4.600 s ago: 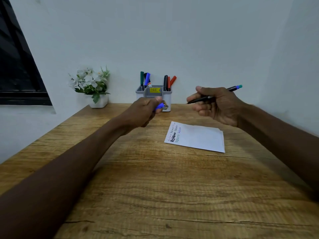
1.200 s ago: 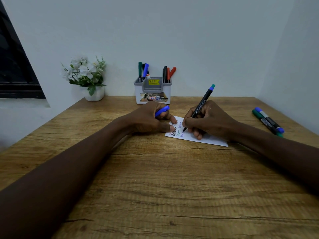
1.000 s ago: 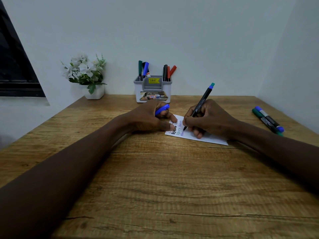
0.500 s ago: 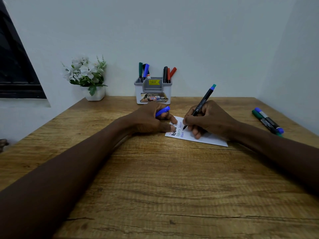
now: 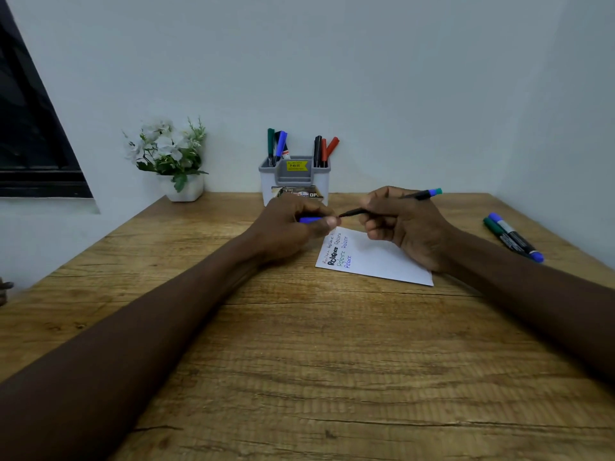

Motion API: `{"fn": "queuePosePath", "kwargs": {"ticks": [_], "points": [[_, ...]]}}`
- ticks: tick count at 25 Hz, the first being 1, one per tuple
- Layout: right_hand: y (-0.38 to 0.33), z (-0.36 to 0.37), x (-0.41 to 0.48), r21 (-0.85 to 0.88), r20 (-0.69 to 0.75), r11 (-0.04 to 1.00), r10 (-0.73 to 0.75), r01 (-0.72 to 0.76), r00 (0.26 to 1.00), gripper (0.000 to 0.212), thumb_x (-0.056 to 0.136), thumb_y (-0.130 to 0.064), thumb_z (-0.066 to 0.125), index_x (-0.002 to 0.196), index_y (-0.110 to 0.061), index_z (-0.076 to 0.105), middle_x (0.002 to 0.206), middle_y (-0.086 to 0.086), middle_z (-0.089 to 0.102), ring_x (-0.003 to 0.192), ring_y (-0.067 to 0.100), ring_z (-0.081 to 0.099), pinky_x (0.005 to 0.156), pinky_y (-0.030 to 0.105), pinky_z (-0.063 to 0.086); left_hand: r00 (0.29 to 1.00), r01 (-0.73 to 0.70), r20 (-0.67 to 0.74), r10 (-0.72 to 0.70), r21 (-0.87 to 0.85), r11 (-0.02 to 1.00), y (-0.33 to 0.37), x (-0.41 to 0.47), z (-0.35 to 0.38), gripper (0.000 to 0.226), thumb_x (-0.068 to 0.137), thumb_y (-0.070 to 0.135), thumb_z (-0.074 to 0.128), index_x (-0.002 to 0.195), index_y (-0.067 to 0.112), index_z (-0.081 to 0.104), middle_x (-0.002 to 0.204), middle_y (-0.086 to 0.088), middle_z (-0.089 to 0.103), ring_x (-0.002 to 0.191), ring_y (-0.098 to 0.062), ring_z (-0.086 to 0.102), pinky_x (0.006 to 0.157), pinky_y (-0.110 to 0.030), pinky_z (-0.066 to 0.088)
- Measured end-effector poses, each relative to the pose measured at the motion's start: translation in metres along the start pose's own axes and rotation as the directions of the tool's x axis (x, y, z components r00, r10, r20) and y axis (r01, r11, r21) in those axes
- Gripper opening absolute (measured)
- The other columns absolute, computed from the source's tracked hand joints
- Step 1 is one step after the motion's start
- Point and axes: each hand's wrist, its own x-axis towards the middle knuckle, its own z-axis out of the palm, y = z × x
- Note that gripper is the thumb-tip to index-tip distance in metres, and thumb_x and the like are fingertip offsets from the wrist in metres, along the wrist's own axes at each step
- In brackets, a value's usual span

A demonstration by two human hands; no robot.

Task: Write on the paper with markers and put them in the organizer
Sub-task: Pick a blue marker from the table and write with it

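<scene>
My right hand grips a thin black pen with a blue-green end, held nearly level above the white paper, its tip pointing left. My left hand is closed on the pen's blue cap, just left of the tip. The two nearly meet. The paper lies flat on the wooden table with several lines of coloured writing at its left edge. The grey organizer stands at the back against the wall, holding several markers.
A green marker and a blue-capped marker lie side by side at the table's right edge. A white pot of flowers stands at the back left. A dark window is on the left wall.
My right hand has lifted the pen off the paper and turned it level, tip toward the left. My left hand has risen from the paper with the cap to meet the tip.
</scene>
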Motion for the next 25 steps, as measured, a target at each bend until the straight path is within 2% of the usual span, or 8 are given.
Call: {"fn": "queuePosePath", "kwargs": {"ticks": [4, 6, 9, 12, 15, 18, 22, 25], "points": [[-0.004, -0.006, 0.003, 0.207, 0.022, 0.975, 0.075, -0.078, 0.997, 0.04, 0.096, -0.016, 0.037, 0.094, 0.003, 0.072, 0.076, 0.019, 0.072, 0.059, 0.021, 0.069, 0.057, 0.028, 0.06, 0.994, 0.011, -0.11, -0.026, -0.136, 0.991, -0.003, 0.0, 0.003, 0.013, 0.09, 0.027, 0.074, 0.102, 0.027, 0.08, 0.094, 0.011, 0.077, 0.082, -0.001, 0.067, 0.075, -0.029, 0.055], [-0.003, -0.006, 0.003, 0.231, 0.04, 0.969, 0.082, -0.089, 0.996, 0.038, 0.094, -0.014, 0.034, 0.095, 0.002, 0.069, 0.076, 0.02, 0.073, 0.06, 0.022, 0.07, 0.057, 0.029, 0.06, 0.992, 0.006, -0.12, -0.03, -0.197, 0.98, -0.002, 0.0, 0.003, 0.011, 0.092, 0.025, 0.073, 0.102, 0.025, 0.078, 0.091, 0.004, 0.078, 0.077, -0.009, 0.068, 0.069, -0.033, 0.057], [-0.001, -0.004, 0.002, 0.217, 0.051, 0.972, 0.082, -0.092, 0.995, 0.023, 0.096, -0.007, 0.042, 0.087, -0.005, 0.062, 0.081, 0.021, 0.075, 0.069, 0.024, 0.076, 0.063, 0.031, 0.063, 0.995, -0.02, -0.099, 0.0, -0.209, 0.978, 0.001, 0.0, 0.004, 0.015, 0.095, 0.022, 0.069, 0.105, 0.015, 0.078, 0.091, -0.001, 0.078, 0.072, -0.009, 0.068, 0.063, -0.029, 0.057], [0.002, -0.004, 0.003, 0.057, 0.07, 0.997, 0.049, -0.053, 0.996, 0.006, 0.093, -0.003, 0.065, 0.09, 0.002, 0.068, 0.09, 0.021, 0.077, 0.078, 0.022, 0.078, 0.067, 0.027, 0.063, 0.998, -0.029, -0.062, 0.018, -0.179, 0.983, 0.003, -0.002, 0.004, 0.02, 0.099, 0.024, 0.063, 0.096, 0.011, 0.079, 0.078, 0.004, 0.076, 0.062, -0.008, 0.065, 0.059, -0.025, 0.053], [0.005, -0.01, 0.006, -0.124, 0.054, 0.992, -0.016, 0.022, 0.998, 0.031, 0.076, -0.011, 0.08, 0.097, 0.01, 0.073, 0.084, 0.019, 0.076, 0.071, 0.022, 0.075, 0.064, 0.027, 0.063, 0.996, 0.001, -0.086, -0.014, -0.152, 0.988, 0.006, -0.004, 0.002, 0.035, 0.102, 0.029, 0.058, 0.078, 0.01, 0.076, 0.062, 0.005, 0.069, 0.051, -0.006, 0.055, 0.058, -0.021, 0.044], [0.007, -0.006, 0.008, -0.205, 0.081, 0.975, -0.065, 0.08, 0.995, 0.031, 0.076, -0.013, 0.08, 0.096, 0.011, 0.074, 0.082, 0.024, 0.074, 0.066, 0.024, 0.073, 0.062, 0.028, 0.062, 0.991, -0.003, -0.136, -0.008, -0.08, 0.997, 0.011, -0.003, 0.001, 0.037, 0.101, 0.025, 0.059, 0.079, 0.002, 0.076, 0.067, -0.008, 0.071, 0.052, -0.002, 0.054, 0.062, -0.022, 0.045], [0.007, -0.005, 0.007, -0.362, 0.123, 0.919, -0.121, 0.158, 0.985, 0.015, 0.088, -0.01, 0.076, 0.092, 0.004, 0.076, 0.08, 0.023, 0.075, 0.058, 0.021, 0.069, 0.054, 0.03, 0.058, 0.994, -0.005, -0.106, 0.006, 0.01, 1.0, 0.016, -0.003, 0.004, 0.034, 0.1, 0.023, 0.061, 0.077, 0.002, 0.075, 0.064, -0.003, 0.069, 0.051, 0.002, 0.053, 0.063, -0.02, 0.041], [0.0, -0.006, 0.008, -0.562, 0.249, 0.774, -0.179, 0.293, 0.952, 0.016, 0.098, -0.015, 0.067, 0.091, -0.005, 0.077, 0.075, 0.009, 0.076, 0.057, 0.015, 0.067, 0.05, 0.026, 0.052, 0.994, -0.034, -0.101, 0.036, 0.024, 0.999, 0.012, -0.003, 0.0, 0.034, 0.1, 0.025, 0.061, 0.078, 0.004, 0.076, 0.066, -0.003, 0.07, 0.053, 0.0, 0.054, 0.061, -0.018, 0.042]]}}
